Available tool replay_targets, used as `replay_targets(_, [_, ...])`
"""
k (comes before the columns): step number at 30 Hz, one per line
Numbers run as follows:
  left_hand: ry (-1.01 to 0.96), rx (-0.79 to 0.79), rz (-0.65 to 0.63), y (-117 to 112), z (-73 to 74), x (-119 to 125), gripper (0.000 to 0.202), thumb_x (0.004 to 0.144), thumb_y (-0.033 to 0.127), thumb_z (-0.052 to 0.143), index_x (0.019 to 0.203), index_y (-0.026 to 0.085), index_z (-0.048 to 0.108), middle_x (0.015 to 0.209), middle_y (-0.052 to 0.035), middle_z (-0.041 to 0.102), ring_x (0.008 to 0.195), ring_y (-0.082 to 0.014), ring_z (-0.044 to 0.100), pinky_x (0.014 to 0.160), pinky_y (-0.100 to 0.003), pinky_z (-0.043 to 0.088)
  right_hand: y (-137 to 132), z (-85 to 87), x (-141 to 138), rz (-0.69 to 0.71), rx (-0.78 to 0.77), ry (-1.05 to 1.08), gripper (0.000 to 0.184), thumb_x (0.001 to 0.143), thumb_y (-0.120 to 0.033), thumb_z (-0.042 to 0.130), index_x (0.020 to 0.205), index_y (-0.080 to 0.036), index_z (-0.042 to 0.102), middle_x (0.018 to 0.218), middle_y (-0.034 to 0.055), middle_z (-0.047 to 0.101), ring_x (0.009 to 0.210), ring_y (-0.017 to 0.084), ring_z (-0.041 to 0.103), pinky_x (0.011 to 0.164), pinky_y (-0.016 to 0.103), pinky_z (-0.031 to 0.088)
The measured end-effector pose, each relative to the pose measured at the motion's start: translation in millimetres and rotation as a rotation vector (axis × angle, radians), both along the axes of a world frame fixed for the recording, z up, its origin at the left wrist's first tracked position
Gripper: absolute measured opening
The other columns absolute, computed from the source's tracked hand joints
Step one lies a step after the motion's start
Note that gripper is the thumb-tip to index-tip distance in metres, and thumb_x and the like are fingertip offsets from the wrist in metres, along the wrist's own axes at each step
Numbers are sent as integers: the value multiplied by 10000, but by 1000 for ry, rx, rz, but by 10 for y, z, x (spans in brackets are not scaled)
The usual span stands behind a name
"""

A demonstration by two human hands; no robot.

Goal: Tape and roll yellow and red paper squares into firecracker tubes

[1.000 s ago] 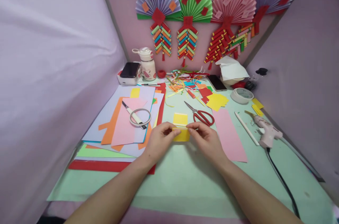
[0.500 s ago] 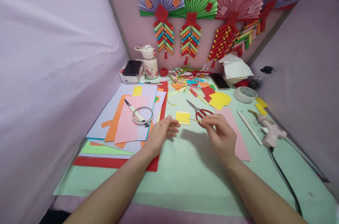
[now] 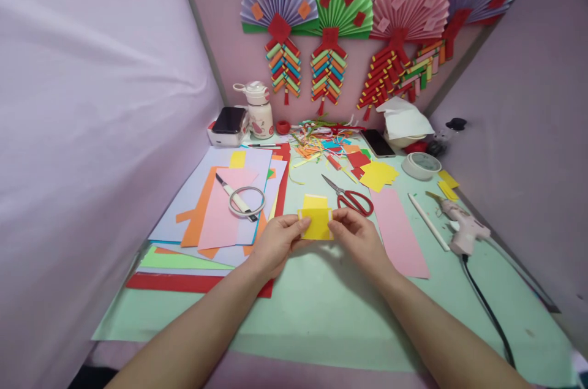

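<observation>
Both of my hands pinch one small yellow paper square (image 3: 316, 226) just above the green mat (image 3: 321, 309). My left hand (image 3: 275, 242) grips its left edge with thumb and fingers. My right hand (image 3: 358, 239) grips its right edge the same way. A second yellow square (image 3: 315, 201) lies on the mat just behind the held one. Red-handled scissors (image 3: 351, 196) lie a little beyond my right hand.
Stacked coloured paper sheets (image 3: 215, 217) with a tape ring (image 3: 247, 201) and a pen lie at the left. A pink strip (image 3: 399, 233), a white stick (image 3: 428, 222) and a glue gun (image 3: 462, 223) with its cord lie at the right. Paper scraps, a phone and a tape roll (image 3: 421, 165) sit farther back.
Half a second ago my hands were apart, the right one pinching a thin strip. Now they have come together again on a yellow square held between them.
</observation>
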State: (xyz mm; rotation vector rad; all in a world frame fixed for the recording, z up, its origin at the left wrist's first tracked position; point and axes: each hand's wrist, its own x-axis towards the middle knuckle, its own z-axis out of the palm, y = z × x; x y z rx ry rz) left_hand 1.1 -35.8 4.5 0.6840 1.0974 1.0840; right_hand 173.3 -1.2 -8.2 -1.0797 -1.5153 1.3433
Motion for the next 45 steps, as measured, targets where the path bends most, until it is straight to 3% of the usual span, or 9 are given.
replay_targets(6, [336,214,-78,-6,-3,10,357,678,388,727,949,162,677,926,-68,674,898,-203,609,801,-308,490,-25,63,24,38,240,-167,175,869,-336,520,799,-193,592,764,17,574,733,151,515,664,277,409])
replay_targets(10, [588,353,-83,-15,-26,13,157,746,326,653,751,169,661,759,-21,653,738,-150,587,659,-237,458,-64,89,20,176,473,-348,167,896,-251,472,783,-195,582,751,21,553,774,159,486,713,296,382])
replay_targets(18, [546,302,142,-18,-11,5,193,757,352,625,734,160,618,723,-4,621,687,-134,553,632,-226,432,-35,55,16,150,173,-205,128,865,-232,467,890,-204,590,872,18,621,794,145,567,719,270,441])
replay_targets(22, [521,264,166,-4,-12,-19,243,775,408,606,759,166,582,743,-14,631,709,-150,572,640,-235,433,125,23,169,23,301,-354,215,881,-216,403,994,-206,586,983,48,630,902,174,574,803,308,443])
replay_targets(26, [541,318,-33,0,-26,-17,222,833,405,526,782,189,522,1172,-105,627,1030,-232,586,841,-335,457,334,-55,392,-254,493,-859,249,848,-244,476,1064,-172,578,1004,112,606,966,258,511,834,383,402])
replay_targets(29, [739,486,-258,25,-57,29,171,879,351,453,797,210,505,1447,-80,400,1343,-232,334,1108,-446,215,420,-117,463,-235,449,-1069,197,810,-229,535,981,-155,599,922,121,621,935,276,503,780,361,398])
replay_targets(33, [976,580,-464,48,-125,106,180,917,302,364,852,208,503,1462,-100,370,1399,-184,211,1154,-469,54,496,-113,342,-175,395,-1144,158,812,-176,517,942,-152,605,889,121,641,897,265,520,724,330,383])
replay_targets(40, [1010,581,-472,-145,-195,159,175,926,272,345,855,205,490,1451,-110,382,1405,-195,188,1154,-465,138,693,99,3,-79,436,-1177,200,847,-210,524,997,-122,623,1024,162,628,982,261,546,827,333,391])
replay_targets(45, [949,575,-419,-150,-232,138,180,931,310,346,837,215,467,1473,-87,351,1402,-179,198,1151,-439,168,360,8,367,-130,455,-1243,420,888,-285,490,1256,-83,505,1358,193,461,1282,285,386,1031,387,315])
